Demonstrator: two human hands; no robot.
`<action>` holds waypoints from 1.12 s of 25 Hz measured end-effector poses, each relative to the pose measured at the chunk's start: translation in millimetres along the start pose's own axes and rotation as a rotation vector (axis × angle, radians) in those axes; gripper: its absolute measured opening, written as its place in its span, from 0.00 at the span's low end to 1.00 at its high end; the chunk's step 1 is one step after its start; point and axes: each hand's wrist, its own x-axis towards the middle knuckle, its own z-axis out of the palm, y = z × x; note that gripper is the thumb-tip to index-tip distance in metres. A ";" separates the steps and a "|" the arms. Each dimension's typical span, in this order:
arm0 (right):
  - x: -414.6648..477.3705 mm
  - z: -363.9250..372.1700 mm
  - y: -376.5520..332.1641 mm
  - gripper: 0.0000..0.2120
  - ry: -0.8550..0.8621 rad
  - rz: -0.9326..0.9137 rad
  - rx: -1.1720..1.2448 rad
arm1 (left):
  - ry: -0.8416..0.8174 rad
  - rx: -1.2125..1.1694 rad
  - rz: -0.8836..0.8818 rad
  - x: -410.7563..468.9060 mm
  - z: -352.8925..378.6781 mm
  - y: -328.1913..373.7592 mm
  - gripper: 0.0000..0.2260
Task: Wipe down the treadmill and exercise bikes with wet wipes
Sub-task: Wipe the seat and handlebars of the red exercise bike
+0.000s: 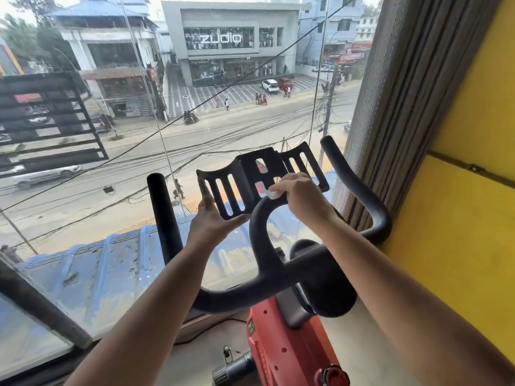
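Right grip [299,197]: fingers curled round 1 white wet wipe [272,194].
Wet wipe position: pressed on top of the handlebar [263,254] centre loop, just below the black tablet holder [250,168].
Left grip [211,218]: open, fingers straight, touching the holder's left edge; holds nothing.
Exercise bike [281,346]: red frame, facing the window [83,190].

The right hand [299,197] hides most of the wipe [272,194]; the bike frame [281,355] is cut off below.
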 end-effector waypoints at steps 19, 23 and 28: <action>-63.7 -33.0 38.5 0.13 0.177 0.318 0.029 | -0.077 0.029 0.006 16.7 -2.7 -9.1 0.65; -96.4 -41.9 40.6 0.12 0.189 0.446 -0.015 | -0.078 0.068 0.018 18.0 -3.7 -10.7 0.65; -81.0 -57.7 41.8 0.11 0.051 0.582 -0.022 | -0.079 0.110 0.025 18.1 -5.7 -9.6 0.65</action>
